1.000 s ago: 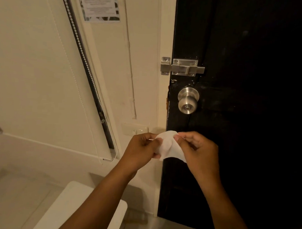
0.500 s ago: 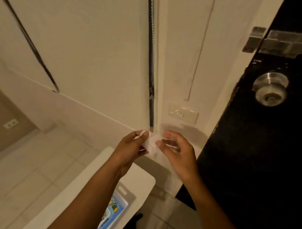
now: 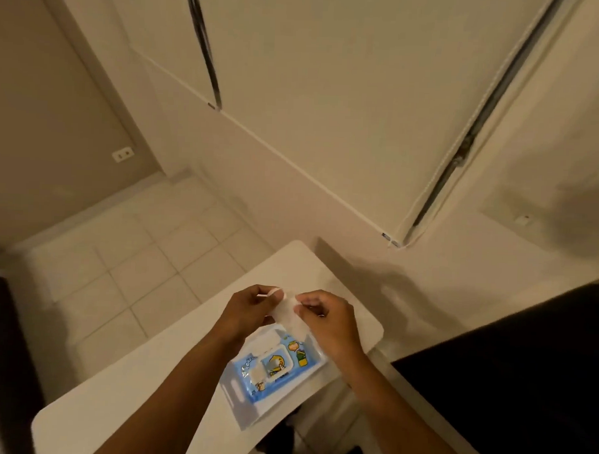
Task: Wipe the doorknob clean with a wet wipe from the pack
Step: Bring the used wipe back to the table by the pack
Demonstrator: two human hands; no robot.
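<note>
Above pack (image 3: 274,370) now, hands (image 3: 293,316) seemingly pinching wipe (image 3: 288,314)

Two bare arms come up from six o'clock. The left hand (image 3: 251,313) and right hand (image 3: 328,324) wear no sleeves, gloves or rings.

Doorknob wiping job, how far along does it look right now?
A wet wipe is already out of the pack, which lies on the white table. Left hand and right hand both pinch the wipe above the pack. The doorknob is out of view, so whether it has been wiped cannot be told.
</note>
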